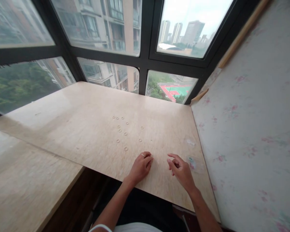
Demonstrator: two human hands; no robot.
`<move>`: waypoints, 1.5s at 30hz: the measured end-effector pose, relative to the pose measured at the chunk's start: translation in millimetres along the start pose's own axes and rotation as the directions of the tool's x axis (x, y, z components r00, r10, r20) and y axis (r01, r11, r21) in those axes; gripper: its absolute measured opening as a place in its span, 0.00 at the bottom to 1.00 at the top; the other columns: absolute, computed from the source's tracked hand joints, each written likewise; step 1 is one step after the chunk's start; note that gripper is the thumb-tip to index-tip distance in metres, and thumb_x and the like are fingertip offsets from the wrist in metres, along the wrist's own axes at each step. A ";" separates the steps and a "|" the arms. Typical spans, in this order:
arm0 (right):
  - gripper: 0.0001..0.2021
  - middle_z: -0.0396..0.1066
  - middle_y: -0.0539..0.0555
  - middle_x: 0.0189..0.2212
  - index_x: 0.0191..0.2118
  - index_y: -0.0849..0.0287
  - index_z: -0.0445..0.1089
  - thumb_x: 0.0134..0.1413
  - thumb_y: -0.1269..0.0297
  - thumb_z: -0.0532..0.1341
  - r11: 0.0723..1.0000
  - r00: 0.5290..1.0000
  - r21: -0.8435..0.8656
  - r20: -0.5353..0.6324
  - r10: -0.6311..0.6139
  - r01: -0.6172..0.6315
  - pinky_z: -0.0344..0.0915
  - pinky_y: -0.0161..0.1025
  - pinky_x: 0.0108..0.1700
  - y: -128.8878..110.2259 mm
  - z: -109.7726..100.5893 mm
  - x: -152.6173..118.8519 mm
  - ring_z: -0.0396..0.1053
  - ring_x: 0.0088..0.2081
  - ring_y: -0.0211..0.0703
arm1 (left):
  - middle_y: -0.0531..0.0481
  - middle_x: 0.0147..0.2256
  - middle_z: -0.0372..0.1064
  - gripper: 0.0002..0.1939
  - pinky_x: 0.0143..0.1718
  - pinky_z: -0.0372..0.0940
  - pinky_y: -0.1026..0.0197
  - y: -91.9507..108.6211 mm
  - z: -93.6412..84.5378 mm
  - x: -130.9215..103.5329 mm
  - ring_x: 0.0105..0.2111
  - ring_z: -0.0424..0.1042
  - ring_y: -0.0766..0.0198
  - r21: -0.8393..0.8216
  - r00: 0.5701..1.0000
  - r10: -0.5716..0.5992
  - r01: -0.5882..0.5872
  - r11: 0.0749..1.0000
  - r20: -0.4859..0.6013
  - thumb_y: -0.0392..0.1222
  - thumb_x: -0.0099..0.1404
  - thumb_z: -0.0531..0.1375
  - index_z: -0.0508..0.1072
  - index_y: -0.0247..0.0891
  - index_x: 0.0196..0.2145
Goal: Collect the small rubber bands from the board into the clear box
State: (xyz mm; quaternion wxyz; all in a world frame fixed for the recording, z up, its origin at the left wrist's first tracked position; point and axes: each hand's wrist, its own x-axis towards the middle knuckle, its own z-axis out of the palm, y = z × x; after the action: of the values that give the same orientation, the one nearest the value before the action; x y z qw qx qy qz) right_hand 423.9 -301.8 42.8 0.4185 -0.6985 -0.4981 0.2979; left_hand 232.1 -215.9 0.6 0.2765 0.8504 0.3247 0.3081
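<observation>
My left hand (pixel 141 167) rests on the pale table near its front edge, fingers curled together and pointing right. A thin ring (pixel 143 155) sits around one of its fingers. Whether anything lies inside the curled fingers is hidden. To the right, my right hand (pixel 180 168) hovers close to the tabletop, index finger stretched toward the left hand and thumb apart from it; nothing shows between them. Beyond my left hand, several small thin rings lie scattered flat, among them a ring (pixel 126 149) and another ring (pixel 140 140).
Beside my right hand lies a clear plastic bag (pixel 195 165) with a printed label. Farther back is a small clear wrapper (pixel 190 142). A flower-patterned wall (pixel 246 129) borders the table (pixel 91 106) on the right; dark-framed windows (pixel 143 59) stand behind it.
</observation>
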 end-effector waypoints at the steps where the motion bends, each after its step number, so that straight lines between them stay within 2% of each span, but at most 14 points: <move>1: 0.19 0.65 0.46 0.19 0.48 0.60 0.68 0.57 0.52 0.56 1.000 0.999 -0.012 0.018 -0.027 0.027 0.61 0.30 0.19 -7.9 4.6 9.4 0.62 0.17 0.34 | 0.42 0.46 0.67 0.11 0.47 0.66 0.53 0.3 -0.2 -0.3 0.46 0.67 0.58 0.007 1.000 0.012 -0.012 1.000 -0.002 0.34 0.66 0.52 0.74 0.37 0.39; 7: 0.16 0.70 0.46 0.20 0.50 0.59 0.67 0.58 0.59 0.55 0.954 0.963 -0.215 0.215 -0.161 0.208 0.64 0.31 0.26 -44.2 50.6 78.8 0.67 0.19 0.34 | 0.40 0.47 0.66 0.12 0.48 0.65 0.52 -1.1 -3.7 -6.2 0.48 0.66 0.56 0.004 0.997 0.067 -0.067 0.998 0.034 0.29 0.63 0.52 0.73 0.35 0.40; 9: 0.18 0.73 0.47 0.23 0.54 0.58 0.65 0.59 0.61 0.54 0.870 0.934 -0.401 0.316 -0.164 0.289 0.65 0.31 0.31 -52.7 67.5 98.2 0.70 0.24 0.35 | 0.39 0.47 0.66 0.13 0.49 0.65 0.51 -2.8 -3.8 -7.7 0.49 0.65 0.55 -0.001 0.996 0.071 -0.071 0.997 0.046 0.29 0.62 0.52 0.73 0.34 0.41; 11: 0.20 0.75 0.48 0.24 0.57 0.56 0.64 0.60 0.61 0.53 0.728 0.910 -0.583 0.390 -0.138 0.360 0.65 0.32 0.35 -59.3 81.5 111.5 0.73 0.30 0.38 | 0.38 0.48 0.65 0.13 0.50 0.65 0.51 -4.2 -3.5 -9.1 0.49 0.65 0.54 -0.009 0.996 0.074 -0.074 0.997 0.055 0.29 0.61 0.52 0.74 0.34 0.41; 13: 0.18 0.76 0.51 0.26 0.54 0.54 0.68 0.59 0.61 0.54 0.624 0.903 -0.677 0.415 -0.113 0.390 0.65 0.34 0.37 -63.4 91.4 118.7 0.74 0.36 0.41 | 0.38 0.49 0.65 0.13 0.50 0.65 0.51 -4.7 -3.7 -10.5 0.50 0.65 0.54 -0.021 0.995 0.074 -0.073 0.997 0.061 0.29 0.61 0.53 0.74 0.33 0.40; 18: 0.13 0.77 0.60 0.36 0.38 0.56 0.76 0.58 0.62 0.54 0.522 0.912 -0.761 0.399 -0.092 0.385 0.64 0.40 0.40 -61.9 102.6 118.6 0.73 0.40 0.49 | 0.38 0.50 0.64 0.13 0.51 0.64 0.51 -2.5 -6.7 -13.3 0.51 0.64 0.53 -0.054 0.996 0.064 -0.061 0.997 0.060 0.29 0.60 0.53 0.74 0.34 0.40; 21: 0.14 0.76 0.63 0.37 0.36 0.59 0.76 0.60 0.62 0.53 0.505 0.919 -0.776 0.381 -0.102 0.378 0.63 0.43 0.42 -57.8 105.5 116.1 0.73 0.42 0.51 | 0.38 0.50 0.65 0.14 0.51 0.64 0.51 -2.7 -7.0 -13.6 0.51 0.65 0.54 -0.063 0.997 0.062 -0.058 0.996 0.056 0.29 0.61 0.53 0.74 0.34 0.41; 24: 0.12 0.76 0.65 0.36 0.36 0.60 0.75 0.59 0.63 0.55 0.536 0.927 -0.762 0.354 -0.124 0.363 0.63 0.44 0.44 -55.4 105.8 115.3 0.73 0.42 0.53 | 0.39 0.50 0.65 0.14 0.52 0.64 0.52 -4.7 -5.7 -13.7 0.51 0.65 0.55 -0.064 0.996 0.070 -0.067 0.996 0.049 0.29 0.61 0.52 0.74 0.34 0.41; 29: 0.12 0.77 0.58 0.28 0.36 0.59 0.75 0.58 0.64 0.55 0.685 0.951 -0.663 0.252 -0.178 0.304 0.65 0.39 0.40 -55.8 97.3 108.5 0.74 0.35 0.45 | 0.39 0.50 0.65 0.14 0.52 0.63 0.53 -7.2 -4.2 -13.2 0.51 0.65 0.55 -0.081 0.997 0.067 -0.063 0.995 0.049 0.28 0.60 0.53 0.74 0.34 0.41; 33: 0.18 0.73 0.50 0.19 0.43 0.62 0.72 0.61 0.59 0.48 0.833 0.970 -0.498 0.158 -0.186 0.241 0.64 0.29 0.25 -54.4 84.7 90.3 0.69 0.19 0.34 | 0.40 0.49 0.66 0.15 0.52 0.64 0.53 -7.8 -4.8 -12.1 0.50 0.66 0.56 -0.116 0.997 0.063 -0.059 0.992 0.035 0.28 0.60 0.53 0.74 0.35 0.41; 36: 0.22 0.71 0.50 0.18 0.44 0.65 0.70 0.61 0.54 0.46 0.910 0.982 -0.370 0.093 -0.163 0.186 0.58 0.27 0.16 -51.3 69.6 70.4 0.62 0.13 0.32 | 0.41 0.49 0.66 0.15 0.51 0.64 0.52 -8.4 -5.7 -11.6 0.49 0.67 0.57 -0.129 0.997 0.069 -0.065 0.990 0.021 0.28 0.60 0.52 0.74 0.36 0.41; 39: 0.22 0.67 0.47 0.15 0.40 0.65 0.71 0.56 0.50 0.52 0.995 0.998 -0.069 -0.009 -0.067 0.066 0.52 0.27 0.13 -43.8 45.5 48.2 0.57 0.11 0.30 | 0.42 0.49 0.66 0.14 0.51 0.65 0.51 -9.1 -6.6 -11.4 0.49 0.67 0.57 -0.131 0.997 0.072 -0.069 0.989 0.022 0.30 0.62 0.52 0.74 0.37 0.41; 41: 0.21 0.65 0.46 0.13 0.37 0.65 0.71 0.52 0.48 0.56 0.994 0.995 0.106 -0.099 0.026 -0.016 0.50 0.26 0.12 -34.9 23.9 32.8 0.54 0.11 0.29 | 0.42 0.49 0.66 0.13 0.51 0.65 0.50 -9.9 -6.9 -11.3 0.49 0.67 0.57 -0.135 0.997 0.073 -0.068 0.989 0.028 0.31 0.63 0.52 0.74 0.37 0.41; 45: 0.21 0.64 0.46 0.13 0.36 0.65 0.72 0.49 0.48 0.59 0.991 0.938 0.087 -0.322 0.128 -0.105 0.51 0.28 0.13 -11.0 -25.7 0.8 0.55 0.12 0.30 | 0.42 0.50 0.66 0.12 0.51 0.65 0.50 -12.5 -6.3 -10.6 0.50 0.67 0.57 -0.125 0.997 0.065 -0.059 0.990 0.046 0.33 0.64 0.52 0.74 0.37 0.41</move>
State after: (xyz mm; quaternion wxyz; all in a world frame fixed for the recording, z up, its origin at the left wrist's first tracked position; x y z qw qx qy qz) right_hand 440.7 -306.8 64.6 0.5005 -0.7518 -0.3691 0.2190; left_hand 216.6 -214.0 -7.2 0.3268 0.8489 0.2714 0.3145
